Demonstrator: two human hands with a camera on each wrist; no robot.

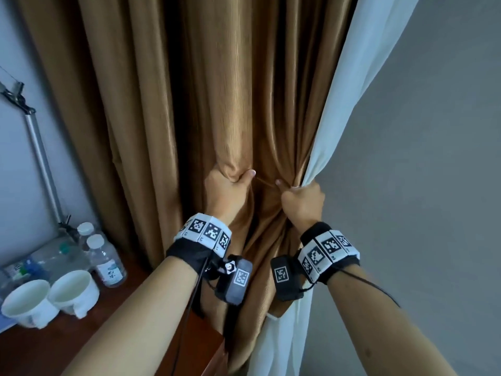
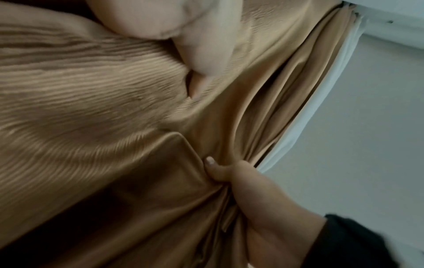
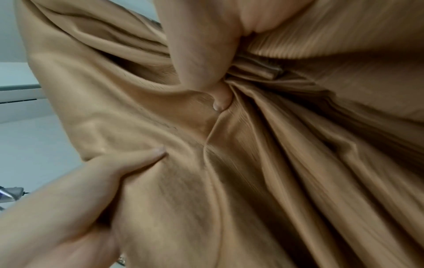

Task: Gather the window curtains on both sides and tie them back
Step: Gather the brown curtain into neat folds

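Your left hand [image 1: 226,185] and right hand [image 1: 303,200] both clench folds of the brown curtain [image 1: 217,90] at mid-frame, thumbs facing. The curtain's length runs top to bottom between them; the white sheer [image 1: 352,104] hangs just right, caught in your right fist.

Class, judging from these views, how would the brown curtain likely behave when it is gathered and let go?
The brown curtain looks floppy: it creases deeply where the left hand and right hand grip it. Its sheen suggests that it may slip through a loose hold. Its long hanging folds suggest that it would probably spread back out if released.
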